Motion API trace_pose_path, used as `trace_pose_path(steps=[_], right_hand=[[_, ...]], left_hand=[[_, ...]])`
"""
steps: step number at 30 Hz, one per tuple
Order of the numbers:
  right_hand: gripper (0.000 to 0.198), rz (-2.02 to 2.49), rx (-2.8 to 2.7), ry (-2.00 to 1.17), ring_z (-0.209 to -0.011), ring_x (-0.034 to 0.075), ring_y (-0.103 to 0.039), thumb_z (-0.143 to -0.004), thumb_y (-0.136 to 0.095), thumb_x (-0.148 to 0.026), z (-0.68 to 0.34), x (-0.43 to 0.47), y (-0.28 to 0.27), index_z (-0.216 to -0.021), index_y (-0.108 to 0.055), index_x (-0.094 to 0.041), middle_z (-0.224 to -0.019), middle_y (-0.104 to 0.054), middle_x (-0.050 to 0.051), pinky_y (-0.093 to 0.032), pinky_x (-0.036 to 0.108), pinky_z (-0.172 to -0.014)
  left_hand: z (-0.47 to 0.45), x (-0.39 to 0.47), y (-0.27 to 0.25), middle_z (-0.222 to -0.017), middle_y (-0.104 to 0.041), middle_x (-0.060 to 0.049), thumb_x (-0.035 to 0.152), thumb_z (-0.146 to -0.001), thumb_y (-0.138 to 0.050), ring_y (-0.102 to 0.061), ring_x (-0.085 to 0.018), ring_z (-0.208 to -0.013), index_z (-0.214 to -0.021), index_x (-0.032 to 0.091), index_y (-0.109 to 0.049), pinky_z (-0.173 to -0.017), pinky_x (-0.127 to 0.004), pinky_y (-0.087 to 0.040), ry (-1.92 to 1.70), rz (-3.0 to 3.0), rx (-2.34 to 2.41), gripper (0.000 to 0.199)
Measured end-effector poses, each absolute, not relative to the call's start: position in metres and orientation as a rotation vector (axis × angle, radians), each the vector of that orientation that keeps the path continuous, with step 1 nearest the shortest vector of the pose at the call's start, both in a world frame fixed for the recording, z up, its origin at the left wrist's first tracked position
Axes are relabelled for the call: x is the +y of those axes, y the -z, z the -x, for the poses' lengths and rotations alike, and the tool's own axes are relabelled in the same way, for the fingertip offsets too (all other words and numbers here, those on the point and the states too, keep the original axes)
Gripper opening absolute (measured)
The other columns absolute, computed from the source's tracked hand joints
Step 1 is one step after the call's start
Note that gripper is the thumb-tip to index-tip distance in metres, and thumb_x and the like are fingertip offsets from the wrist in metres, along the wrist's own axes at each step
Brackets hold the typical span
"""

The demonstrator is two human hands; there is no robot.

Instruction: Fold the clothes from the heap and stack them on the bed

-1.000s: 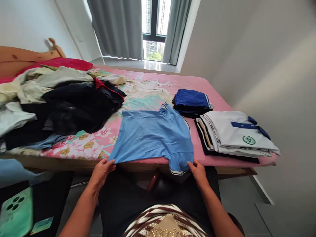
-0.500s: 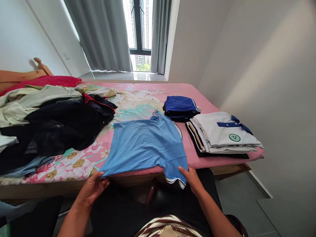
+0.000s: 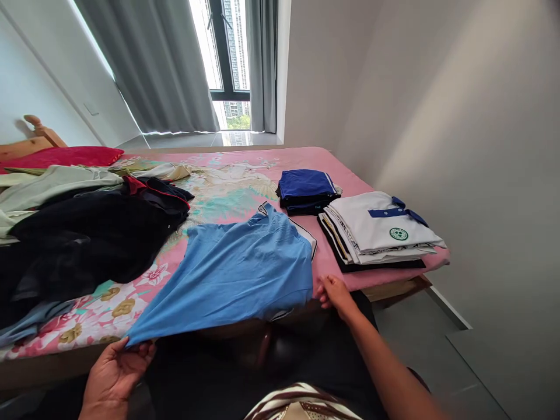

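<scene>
A light blue short-sleeved shirt (image 3: 245, 271) lies spread on the near edge of the bed, its collar pointing toward the stacks. My left hand (image 3: 116, 370) pinches the hem corner and pulls it out to the left, so the cloth is taut along the front. Just off the shirt's right side is my right hand (image 3: 336, 294), fingers curled together with no cloth visible in them. The near sleeve is mostly hidden, with only a bit of its white-edged trim showing beneath the shirt.
Right of the shirt stands a stack of folded shirts (image 3: 380, 230), a white one on top. Behind it sits a smaller pile of dark blue clothes (image 3: 306, 189). Loose dark clothes (image 3: 96, 233) heap on the left of the bed, near a red pillow (image 3: 65, 156).
My left hand has drawn the hem corner left and nearer to me. My right hand has let go of the sleeve, which has dropped under the shirt. The view has shifted right.
</scene>
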State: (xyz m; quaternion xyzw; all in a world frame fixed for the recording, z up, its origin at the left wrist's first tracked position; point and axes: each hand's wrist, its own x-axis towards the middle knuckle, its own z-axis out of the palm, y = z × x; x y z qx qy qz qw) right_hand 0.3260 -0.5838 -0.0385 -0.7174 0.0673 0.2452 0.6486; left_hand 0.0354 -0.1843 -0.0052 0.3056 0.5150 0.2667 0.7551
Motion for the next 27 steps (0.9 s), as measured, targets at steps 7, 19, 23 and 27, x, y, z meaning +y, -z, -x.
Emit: trace_pose_path(steps=[7, 19, 23, 27], right_hand=[[0.009, 1.528, 0.181, -0.609, -0.034, 0.005, -0.04, -0.081, -0.053, -0.025, -0.401, -0.553, 0.03, -0.082, -0.046, -0.019, -0.051, -0.048, -0.008, -0.034, 0.015, -0.035], [0.012, 1.561, 0.147, -0.219, -0.057, 0.011, -0.057, -0.082, -0.046, -0.029, -0.449, -0.56, 0.015, -0.092, -0.045, -0.022, -0.068, -0.058, -0.003, -0.05, 0.022, -0.051], [0.025, 1.666, 0.19, -0.27, -0.051, 0.014, -0.057, -0.076, -0.054, -0.034, -0.437, -0.576, 0.03, -0.097, -0.049, -0.022, -0.066, -0.059, -0.001, -0.047, 0.025, -0.042], [0.046, 1.698, 0.189, -0.245, -0.054, 0.017, -0.06, -0.072, -0.061, -0.043, -0.433, -0.568, 0.039, -0.111, -0.049, -0.021, -0.073, -0.063, 0.002, -0.049, 0.028, -0.044]], left_hand=[[-0.043, -0.187, 0.015, -0.06, -0.056, 0.002, 0.009, -0.063, -0.052, -0.049, -0.013, -0.048, -0.075, 0.018, -0.052, -0.049, -0.032, -0.052, -0.583, -0.52, 1.123, 0.016], [-0.041, -0.196, 0.02, -0.061, -0.061, 0.004, 0.006, -0.065, -0.052, -0.056, -0.013, -0.047, -0.073, 0.019, -0.054, -0.048, -0.03, -0.055, -0.599, -0.543, 1.159, 0.015], [-0.042, -0.2, 0.03, -0.059, -0.061, 0.005, 0.005, -0.063, -0.052, -0.057, -0.013, -0.046, -0.072, 0.019, -0.054, -0.047, -0.03, -0.056, -0.57, -0.575, 1.168, 0.016], [-0.04, -0.198, 0.037, -0.059, -0.06, 0.004, 0.006, -0.063, -0.054, -0.055, -0.012, -0.044, -0.072, 0.018, -0.054, -0.046, -0.029, -0.056, -0.57, -0.627, 1.178, 0.016]])
